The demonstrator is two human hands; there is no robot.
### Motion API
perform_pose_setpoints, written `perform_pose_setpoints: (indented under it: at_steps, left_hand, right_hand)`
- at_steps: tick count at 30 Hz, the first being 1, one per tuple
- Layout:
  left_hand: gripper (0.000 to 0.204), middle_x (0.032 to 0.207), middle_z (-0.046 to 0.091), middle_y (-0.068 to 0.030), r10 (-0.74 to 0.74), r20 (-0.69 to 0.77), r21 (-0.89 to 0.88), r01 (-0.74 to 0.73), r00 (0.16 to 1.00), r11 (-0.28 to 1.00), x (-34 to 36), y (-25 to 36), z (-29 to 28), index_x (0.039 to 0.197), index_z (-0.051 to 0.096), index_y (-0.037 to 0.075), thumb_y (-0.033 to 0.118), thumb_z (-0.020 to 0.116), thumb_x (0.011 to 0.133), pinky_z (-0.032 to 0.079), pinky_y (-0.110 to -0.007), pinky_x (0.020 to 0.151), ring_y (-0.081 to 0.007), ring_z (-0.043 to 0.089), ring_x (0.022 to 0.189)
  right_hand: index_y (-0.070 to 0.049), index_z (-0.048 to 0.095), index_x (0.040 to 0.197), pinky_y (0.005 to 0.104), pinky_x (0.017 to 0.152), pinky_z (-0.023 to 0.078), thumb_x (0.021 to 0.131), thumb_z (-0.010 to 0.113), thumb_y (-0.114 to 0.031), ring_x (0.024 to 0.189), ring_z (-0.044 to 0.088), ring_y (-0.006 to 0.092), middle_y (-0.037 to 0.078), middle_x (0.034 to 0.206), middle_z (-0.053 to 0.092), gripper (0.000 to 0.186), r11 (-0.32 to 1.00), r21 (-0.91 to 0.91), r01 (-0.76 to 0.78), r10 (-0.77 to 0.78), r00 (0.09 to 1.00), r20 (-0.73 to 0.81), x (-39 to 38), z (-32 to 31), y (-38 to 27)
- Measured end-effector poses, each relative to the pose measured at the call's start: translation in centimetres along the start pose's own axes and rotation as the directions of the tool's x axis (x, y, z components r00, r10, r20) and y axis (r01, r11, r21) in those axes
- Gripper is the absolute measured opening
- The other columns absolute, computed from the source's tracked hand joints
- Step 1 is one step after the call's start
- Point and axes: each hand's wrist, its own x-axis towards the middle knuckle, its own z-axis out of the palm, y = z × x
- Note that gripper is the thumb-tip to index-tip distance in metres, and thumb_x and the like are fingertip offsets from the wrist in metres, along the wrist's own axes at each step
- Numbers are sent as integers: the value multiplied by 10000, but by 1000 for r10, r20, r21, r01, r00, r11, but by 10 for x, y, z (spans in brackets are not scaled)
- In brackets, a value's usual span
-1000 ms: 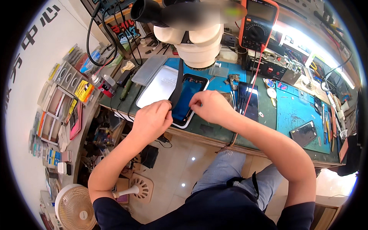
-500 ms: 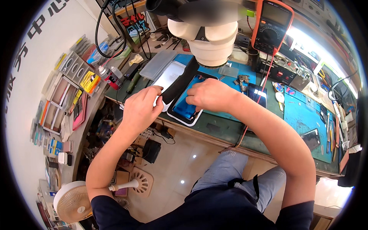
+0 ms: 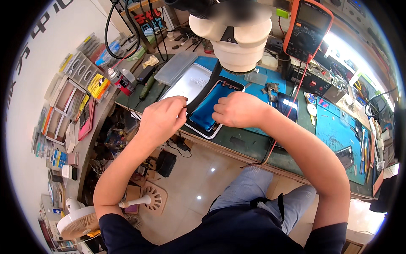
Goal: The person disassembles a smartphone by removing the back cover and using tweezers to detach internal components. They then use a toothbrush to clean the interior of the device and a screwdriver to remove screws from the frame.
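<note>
A white-rimmed tray (image 3: 209, 136) at the bench's near edge carries a flat black-framed device with a glossy blue surface (image 3: 214, 106). Along its left side stands a thin black panel (image 3: 206, 89), seen almost edge-on. My left hand (image 3: 163, 118) pinches the near end of this panel between thumb and fingers. Over the right edge of the blue surface, my right hand (image 3: 240, 110) is curled with its fingertips together. Whatever those fingertips hold, if anything, is hidden. A shiny white tray or lid (image 3: 190, 82) lies left of the panel.
A microscope (image 3: 237, 42) overhangs the far side of the work. An orange multimeter (image 3: 308, 29) stands at the back right, its red lead (image 3: 298, 84) crossing the bench beside my right forearm. A dark phone (image 3: 286, 103) lies right of my hand. A spray can (image 3: 121, 80) stands left.
The black panel now looks narrower and closer to edge-on, uncovering more of the white tray. My right hand has drawn rightward off the blue surface; my left hand shifted slightly right.
</note>
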Motion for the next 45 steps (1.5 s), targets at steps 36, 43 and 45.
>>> perform_pose_setpoints:
  at_steps: [36,43,45]
  left_hand:
    - [619,1460,627,-152,-31,243,-84,53,970,995,-13,27,33,1394,639,34,369,811,902,489,-473,1116,-368,599,1347]
    - [691,1558,504,-296,-694,55,-231,686,718,690,-56,-42,35,1599,396,-41,306,677,1072,415,-485,1208,-387,530,1437]
    - [672,1524,535,-245,-811,288,-546,783,508,297,-57,-45,31,1602,394,-36,308,662,1091,487,-415,1136,-299,605,1320]
  right_hand:
    - [-44,778,1150,456,996,565,931,731,-112,1163,677,370,152,1196,750,234,457,313,-833,881,471,-33,-16,16,-3]
    - [-73,798,1140,456,1023,526,817,694,-11,1203,638,314,86,1231,733,345,736,301,-607,667,726,-165,-29,20,-8]
    - [-80,791,1161,456,1035,509,800,681,9,1209,630,309,74,1254,722,388,789,211,-577,609,781,-142,-35,17,-16]
